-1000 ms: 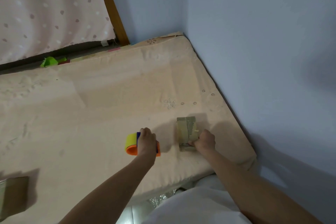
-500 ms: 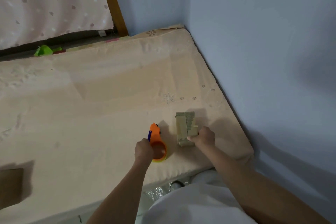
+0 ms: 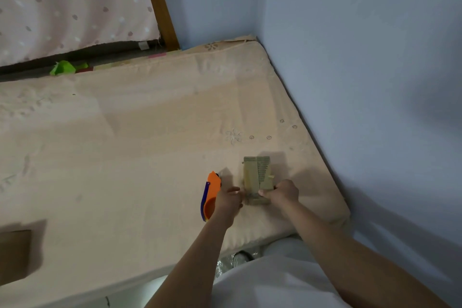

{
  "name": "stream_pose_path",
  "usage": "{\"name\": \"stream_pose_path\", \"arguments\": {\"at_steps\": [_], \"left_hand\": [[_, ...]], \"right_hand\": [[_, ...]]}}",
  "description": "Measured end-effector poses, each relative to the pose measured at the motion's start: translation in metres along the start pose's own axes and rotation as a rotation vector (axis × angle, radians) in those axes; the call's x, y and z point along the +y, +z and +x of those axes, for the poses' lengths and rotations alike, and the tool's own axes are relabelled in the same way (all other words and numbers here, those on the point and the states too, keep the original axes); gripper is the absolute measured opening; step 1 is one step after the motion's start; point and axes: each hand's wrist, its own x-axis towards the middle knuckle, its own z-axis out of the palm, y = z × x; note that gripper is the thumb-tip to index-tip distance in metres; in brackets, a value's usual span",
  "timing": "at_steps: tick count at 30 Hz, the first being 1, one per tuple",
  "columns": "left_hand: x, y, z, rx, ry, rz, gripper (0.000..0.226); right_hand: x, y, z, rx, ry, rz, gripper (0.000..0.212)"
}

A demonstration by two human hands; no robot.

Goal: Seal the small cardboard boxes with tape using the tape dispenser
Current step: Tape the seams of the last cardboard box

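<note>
R hand point(image 3: 282, 192) fingers curl on near end of small tan cardboard box point(image 3: 256, 179), on beige mattress point(image 3: 125, 145) near wall. L hand point(image 3: 226, 201) grips orange-and-blue plastic tape dispenser point(image 3: 211, 195), now moved right vs 0.5 s ago, thumb touching box.

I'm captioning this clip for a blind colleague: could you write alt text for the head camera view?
A person's left hand holds an orange tape dispenser beside a small cardboard box on a beige mattress, while the right hand grips the box's near end. Another cardboard box sits at the mattress's left edge, and blue walls meet at the corner.
</note>
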Motion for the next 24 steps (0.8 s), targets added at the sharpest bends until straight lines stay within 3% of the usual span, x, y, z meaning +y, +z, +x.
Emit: {"name": "stream_pose_path", "arguments": {"at_steps": [3,15,21,24], "left_hand": [[-0.003,0.003,0.001,-0.006,-0.075,-0.156,0.013],[0.001,0.027,-0.002,0.127,-0.239,-0.441,0.009],[0.007,0.031,-0.006,0.185,-0.216,-0.424,0.016],[0.006,0.033,-0.006,0.349,-0.15,-0.242,0.011]], "right_hand": [[0.002,0.001,0.0,-0.012,0.0,0.018,0.043],[0.001,0.003,-0.003,-0.001,-0.048,0.034,0.037],[0.002,0.006,-0.001,0.013,-0.038,0.042,0.038],[0.003,0.007,0.0,0.006,-0.036,0.052,0.035]]}}
